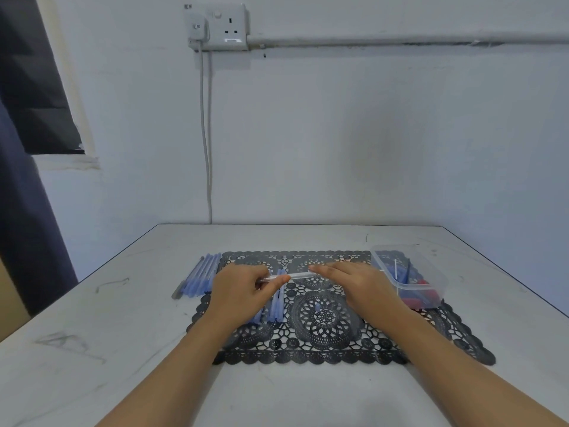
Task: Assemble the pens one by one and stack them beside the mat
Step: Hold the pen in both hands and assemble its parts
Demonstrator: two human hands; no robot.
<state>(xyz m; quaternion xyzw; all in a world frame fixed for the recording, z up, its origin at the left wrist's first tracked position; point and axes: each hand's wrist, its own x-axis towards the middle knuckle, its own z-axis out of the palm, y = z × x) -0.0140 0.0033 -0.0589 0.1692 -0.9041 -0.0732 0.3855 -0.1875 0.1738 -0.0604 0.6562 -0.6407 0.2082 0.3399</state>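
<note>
The person is holding a clear pen barrel (pixel 297 275) crosswise above the far half of the black lace-pattern mat (pixel 326 334). The left hand (pixel 243 292) is pinching the barrel's left end, its fingers curled around it. The right hand (pixel 354 282) is gripping the right end, its fingers pressed together on it. Both forearms are reaching in over the near edge of the white worktop (pixel 123 349).

A row of blue pens (pixel 200 277) is lying side by side just beside the mat's far left corner. More blue pen parts (pixel 277 308) are lying on the mat, partly hidden under the left hand. A clear plastic container (pixel 440 285) is sitting on the mat's far right corner and holding red and blue pieces, too blurred to tell apart. On the wall behind, a cable (pixel 205 134) is hanging down from a wall socket (pixel 226 26).
</note>
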